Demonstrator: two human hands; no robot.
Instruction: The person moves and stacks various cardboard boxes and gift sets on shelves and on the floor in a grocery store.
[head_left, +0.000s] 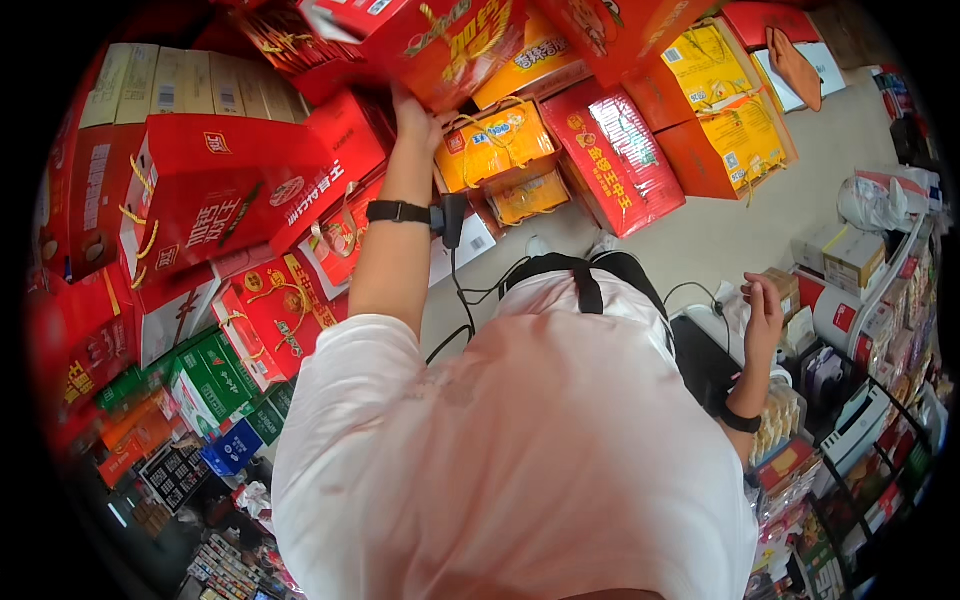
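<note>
My left hand (418, 129) reaches forward to the lower edge of a red gift box (450, 56) with gold rope handles. The box covers part of the fingers, so their grip is not clear. Just right of this hand sits a yellow gift box (495, 142) with a gold cord, above another yellow box (529, 196). A red carton (615, 161) in shiny wrap stands farther right. Out at my right side, my right hand (763, 304) is raised with nothing in it, fingers partly spread, near a small brown carton (782, 289).
Red gift bags (225, 187) and boxes crowd the left, with green cartons (214, 382) behind. Orange-and-yellow boxes (720, 112) stand front right on the pale floor (690, 225). A loaded counter (874, 307) runs along my right. Black cables (461, 296) hang near my waist.
</note>
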